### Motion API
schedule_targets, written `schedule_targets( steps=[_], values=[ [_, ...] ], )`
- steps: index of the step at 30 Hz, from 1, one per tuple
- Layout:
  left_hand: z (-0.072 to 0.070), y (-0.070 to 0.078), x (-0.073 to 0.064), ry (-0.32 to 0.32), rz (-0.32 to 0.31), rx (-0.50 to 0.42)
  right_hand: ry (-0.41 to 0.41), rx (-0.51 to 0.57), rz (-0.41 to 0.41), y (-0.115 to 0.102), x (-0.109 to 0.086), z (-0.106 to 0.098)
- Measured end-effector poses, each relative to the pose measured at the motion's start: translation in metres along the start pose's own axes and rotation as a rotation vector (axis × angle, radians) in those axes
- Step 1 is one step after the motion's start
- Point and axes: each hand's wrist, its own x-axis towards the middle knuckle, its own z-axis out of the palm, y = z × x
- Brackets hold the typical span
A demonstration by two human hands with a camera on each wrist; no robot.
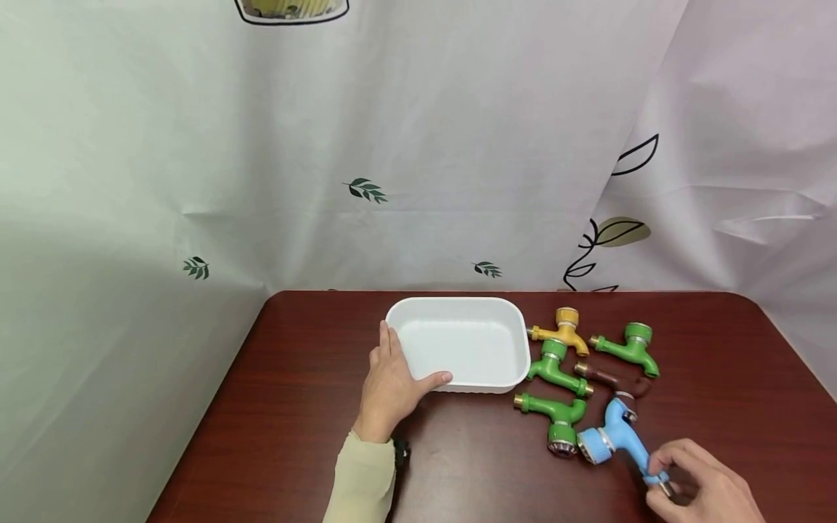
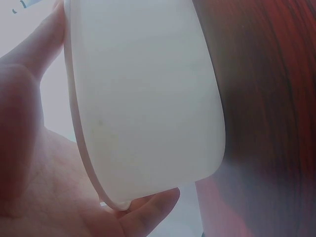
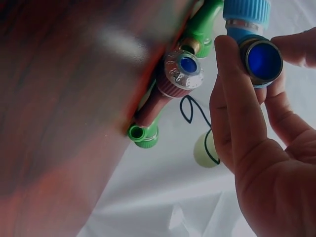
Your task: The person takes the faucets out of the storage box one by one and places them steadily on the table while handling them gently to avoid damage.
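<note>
A white plastic tub (image 1: pixel 458 383) stands near the back of the table; my left hand (image 1: pixel 389 388) holds its near left corner. In the left wrist view the thumb (image 2: pixel 42 39) lies along the rim and a finger (image 2: pixel 153 210) bends against the end wall. My right hand (image 1: pixel 702 483) pinches a light blue tap (image 1: pixel 624 438) by its threaded inlet end. The right wrist view looks into that tap's open blue inlet (image 3: pixel 264 61), with fingers and thumb around it. The blue tap's head lies beside a green tap (image 1: pixel 556 418).
Right of the tub lie a yellow tap (image 1: pixel 565 330), another green tap (image 1: pixel 554 367) close to its wall, a third green tap (image 1: pixel 631 349) and a dark brown tap (image 1: pixel 611 378). A patterned white curtain (image 1: pixel 458 145) hangs behind the dark red wooden table (image 1: pixel 294 363).
</note>
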Motion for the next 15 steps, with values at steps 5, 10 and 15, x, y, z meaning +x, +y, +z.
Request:
schedule_targets(
  steps=[5, 10, 15],
  values=[
    [0.0, 0.0, 0.0, -0.002, -0.003, -0.004, -0.042, 0.003, -0.005, 0.004, -0.004, 0.001],
    [0.0, 0.0, 0.0, -0.006, -0.008, -0.001, -0.035, 0.035, -0.064, 0.008, -0.006, 0.005],
    [0.0, 0.0, -0.001, -0.011, -0.008, -0.005, -0.042, 0.048, -0.088, 0.012, -0.005, 0.006]
  ],
)
